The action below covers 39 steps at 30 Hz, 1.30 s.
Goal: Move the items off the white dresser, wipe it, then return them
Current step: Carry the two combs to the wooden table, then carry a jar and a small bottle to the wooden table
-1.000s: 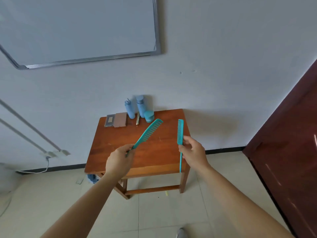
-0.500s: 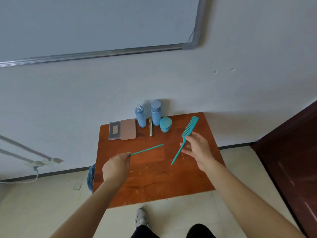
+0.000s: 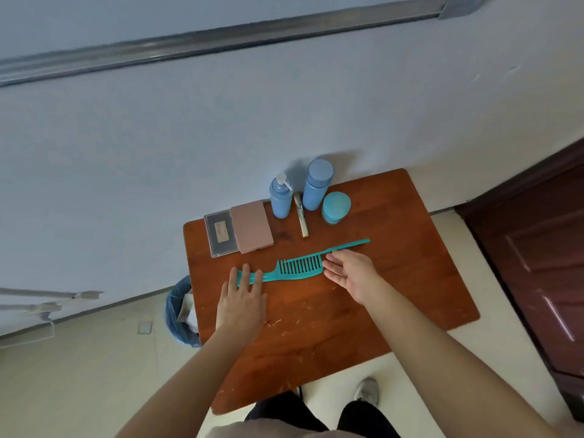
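Lying flat mid-worktop: teal wide-tooth comb, w/ tail comb touching its far edge. L hand fingers straight, tips on wide comb's handle. R hand fingers wide, loose, holding nothing, beside toothed end.

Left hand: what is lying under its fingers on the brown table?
The handle of the teal wide-tooth comb lies under the straight fingers of the left hand. Strips of it show between them; the fingers cover the rest.
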Each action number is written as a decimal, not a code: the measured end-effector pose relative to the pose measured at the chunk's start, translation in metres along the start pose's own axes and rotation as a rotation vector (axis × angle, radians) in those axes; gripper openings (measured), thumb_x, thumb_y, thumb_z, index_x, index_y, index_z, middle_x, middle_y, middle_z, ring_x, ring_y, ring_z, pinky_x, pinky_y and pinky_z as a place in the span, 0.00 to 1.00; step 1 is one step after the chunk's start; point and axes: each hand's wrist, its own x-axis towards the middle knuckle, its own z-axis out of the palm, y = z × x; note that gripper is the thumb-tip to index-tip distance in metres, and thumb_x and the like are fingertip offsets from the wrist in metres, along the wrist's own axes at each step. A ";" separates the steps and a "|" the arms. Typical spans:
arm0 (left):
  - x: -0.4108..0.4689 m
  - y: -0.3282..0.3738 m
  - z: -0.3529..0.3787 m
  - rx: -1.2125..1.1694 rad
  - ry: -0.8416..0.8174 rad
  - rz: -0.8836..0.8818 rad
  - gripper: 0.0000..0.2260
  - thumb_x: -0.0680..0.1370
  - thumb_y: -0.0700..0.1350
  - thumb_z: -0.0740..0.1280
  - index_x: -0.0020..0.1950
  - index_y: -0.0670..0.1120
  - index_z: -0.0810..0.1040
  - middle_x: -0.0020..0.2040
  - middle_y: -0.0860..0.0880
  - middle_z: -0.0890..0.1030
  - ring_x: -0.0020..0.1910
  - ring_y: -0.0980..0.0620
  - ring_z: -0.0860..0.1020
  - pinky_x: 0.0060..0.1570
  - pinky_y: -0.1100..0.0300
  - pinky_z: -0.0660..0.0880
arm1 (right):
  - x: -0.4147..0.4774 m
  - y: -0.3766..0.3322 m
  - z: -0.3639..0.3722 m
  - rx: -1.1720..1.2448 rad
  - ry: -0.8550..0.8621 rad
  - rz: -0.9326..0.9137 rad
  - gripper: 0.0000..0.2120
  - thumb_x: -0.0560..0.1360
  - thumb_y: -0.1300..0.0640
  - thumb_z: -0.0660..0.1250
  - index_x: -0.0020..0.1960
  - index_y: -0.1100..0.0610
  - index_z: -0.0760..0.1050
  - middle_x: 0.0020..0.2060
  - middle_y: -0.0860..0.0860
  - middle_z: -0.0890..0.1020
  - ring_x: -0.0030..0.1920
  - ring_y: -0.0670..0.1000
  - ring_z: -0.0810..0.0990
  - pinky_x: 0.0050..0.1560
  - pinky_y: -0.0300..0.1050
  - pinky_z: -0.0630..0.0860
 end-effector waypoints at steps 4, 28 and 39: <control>0.002 -0.009 0.005 0.032 -0.037 0.028 0.29 0.81 0.62 0.45 0.79 0.54 0.40 0.80 0.48 0.41 0.78 0.41 0.39 0.74 0.41 0.48 | 0.008 0.004 0.001 -0.081 -0.004 -0.015 0.17 0.79 0.64 0.67 0.67 0.59 0.72 0.52 0.55 0.83 0.51 0.52 0.84 0.47 0.49 0.83; -0.134 0.440 -0.223 0.029 0.992 0.936 0.28 0.82 0.60 0.49 0.79 0.48 0.56 0.79 0.40 0.52 0.78 0.39 0.49 0.72 0.34 0.52 | -0.177 -0.037 -0.486 -0.936 1.161 -1.202 0.31 0.81 0.40 0.55 0.80 0.53 0.56 0.79 0.59 0.52 0.79 0.60 0.48 0.77 0.62 0.51; -0.379 0.772 -0.090 0.005 0.751 1.762 0.27 0.82 0.59 0.49 0.78 0.47 0.60 0.78 0.40 0.56 0.77 0.40 0.53 0.72 0.35 0.54 | -0.317 0.209 -0.763 -0.533 1.815 -0.575 0.32 0.81 0.41 0.58 0.80 0.54 0.55 0.79 0.60 0.54 0.78 0.62 0.52 0.76 0.63 0.52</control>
